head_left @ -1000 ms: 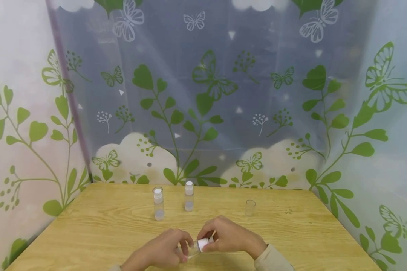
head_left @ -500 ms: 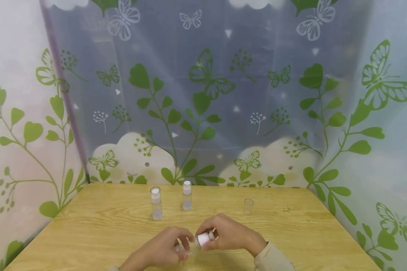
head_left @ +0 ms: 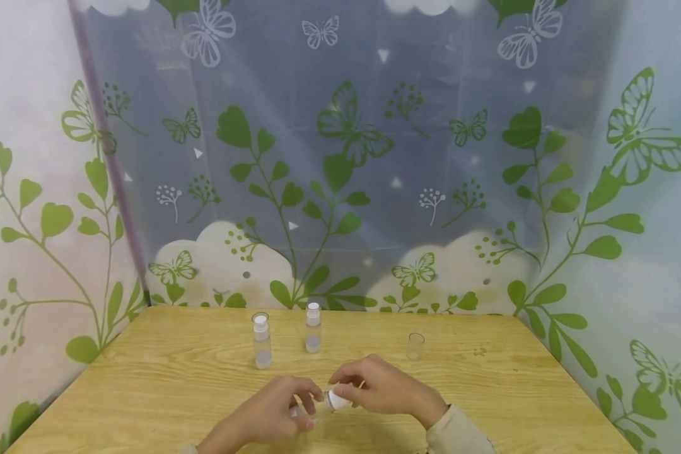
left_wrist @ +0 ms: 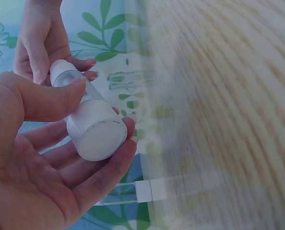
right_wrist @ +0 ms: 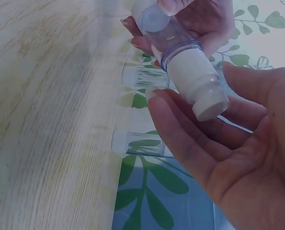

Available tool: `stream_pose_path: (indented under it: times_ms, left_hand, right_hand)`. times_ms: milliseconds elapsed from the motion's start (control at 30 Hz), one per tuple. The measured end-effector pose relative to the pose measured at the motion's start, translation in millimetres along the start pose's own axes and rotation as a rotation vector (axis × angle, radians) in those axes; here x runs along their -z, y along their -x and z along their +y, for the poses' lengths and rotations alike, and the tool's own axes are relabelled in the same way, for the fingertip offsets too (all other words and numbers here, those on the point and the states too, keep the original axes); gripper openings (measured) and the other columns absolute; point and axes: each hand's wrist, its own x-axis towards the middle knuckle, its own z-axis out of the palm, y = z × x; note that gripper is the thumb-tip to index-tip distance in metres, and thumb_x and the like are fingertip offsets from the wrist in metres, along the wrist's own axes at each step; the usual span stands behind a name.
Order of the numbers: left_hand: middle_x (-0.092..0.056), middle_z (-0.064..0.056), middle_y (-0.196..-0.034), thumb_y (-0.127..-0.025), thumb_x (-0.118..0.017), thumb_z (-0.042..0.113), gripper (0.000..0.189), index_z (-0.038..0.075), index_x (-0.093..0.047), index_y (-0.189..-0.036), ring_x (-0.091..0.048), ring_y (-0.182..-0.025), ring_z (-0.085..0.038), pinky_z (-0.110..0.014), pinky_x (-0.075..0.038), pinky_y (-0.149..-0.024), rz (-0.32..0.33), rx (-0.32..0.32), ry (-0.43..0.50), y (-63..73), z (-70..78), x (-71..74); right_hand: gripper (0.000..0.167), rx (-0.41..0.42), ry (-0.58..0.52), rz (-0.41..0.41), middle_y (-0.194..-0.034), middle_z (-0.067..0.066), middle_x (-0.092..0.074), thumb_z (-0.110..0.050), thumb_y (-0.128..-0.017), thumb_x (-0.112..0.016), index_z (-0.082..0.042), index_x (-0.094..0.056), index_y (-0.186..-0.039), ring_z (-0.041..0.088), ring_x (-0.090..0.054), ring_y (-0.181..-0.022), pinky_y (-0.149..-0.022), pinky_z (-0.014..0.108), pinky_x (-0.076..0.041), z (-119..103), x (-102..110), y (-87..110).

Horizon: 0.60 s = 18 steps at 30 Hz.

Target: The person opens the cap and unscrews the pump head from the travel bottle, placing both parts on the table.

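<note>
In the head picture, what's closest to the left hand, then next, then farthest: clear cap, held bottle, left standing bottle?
1. Held bottle, in the left hand.
2. Left standing bottle, farther back.
3. Clear cap, back on the right.

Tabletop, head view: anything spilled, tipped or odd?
No spill visible. The standing bottles and clear cap are upright; the held bottle tilts. Only oddity: a faint mark on the tabletop right of the cap, stain or grain unclear.

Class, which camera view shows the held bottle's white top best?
The right wrist view: the white top is close and largely uncovered. The left wrist view shows it small, at the far end of the bottle; the head view shows it small, partly covered by the right hand.
</note>
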Motion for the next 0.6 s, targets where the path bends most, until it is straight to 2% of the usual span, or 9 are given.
stream_pose_path:
  times_ms: [133, 267, 467, 600]
  left_hand:
    - [-0.077, -0.002, -0.096, -0.081, -0.08, 0.006, 0.036, 0.005, -0.072, -0.117, -0.064, -0.083, -0.003, -0.023, -0.055, -0.074, 0.008, -0.002, 0.014, -0.2, 1.2, 0.1]
    - [-0.077, -0.003, -0.094, -0.081, -0.081, 0.007, 0.036, 0.005, -0.073, -0.115, -0.064, -0.08, -0.002, -0.021, -0.054, -0.071, 0.017, -0.012, 0.017, -0.2, 2.5, 0.7]
    - [-0.078, -0.001, -0.091, -0.08, -0.083, 0.008, 0.034, 0.005, -0.074, -0.112, -0.066, -0.083, -0.003, -0.021, -0.054, -0.071, 0.018, -0.025, -0.001, -0.6, 3.5, 1.4]
    - [-0.078, -0.001, -0.09, -0.08, -0.083, 0.009, 0.033, 0.006, -0.074, -0.112, -0.066, -0.083, -0.003, -0.021, -0.054, -0.071, 0.019, -0.027, -0.01, -0.8, 3.5, 1.3]
  right_hand:
    - [0.031, -0.001, -0.011, -0.005, -0.107, 0.012, -0.078, -0.023, -0.109, -0.052, -0.003, -0.071, -0.122, 0.007, -0.073, -0.074, -0.069, 0.018, -0.058, 0.2, -1.2, -0.5]
    - [0.028, -0.004, -0.024, -0.012, -0.103, 0.011, -0.079, -0.022, -0.108, -0.053, -0.004, -0.073, -0.117, 0.004, -0.073, -0.074, -0.067, 0.018, -0.058, -1.3, -1.9, -0.4]
    - [0.025, -0.034, -0.046, -0.023, -0.11, 0.012, -0.078, -0.018, -0.105, -0.059, -0.003, -0.073, -0.119, 0.004, -0.074, -0.075, -0.071, 0.017, -0.059, -4.0, -1.5, 0.4]
    - [0.021, -0.048, -0.03, -0.014, -0.111, 0.009, -0.078, -0.015, -0.102, -0.064, -0.005, -0.074, -0.117, 0.001, -0.072, -0.083, -0.076, 0.017, -0.058, -6.0, -1.1, 1.0]
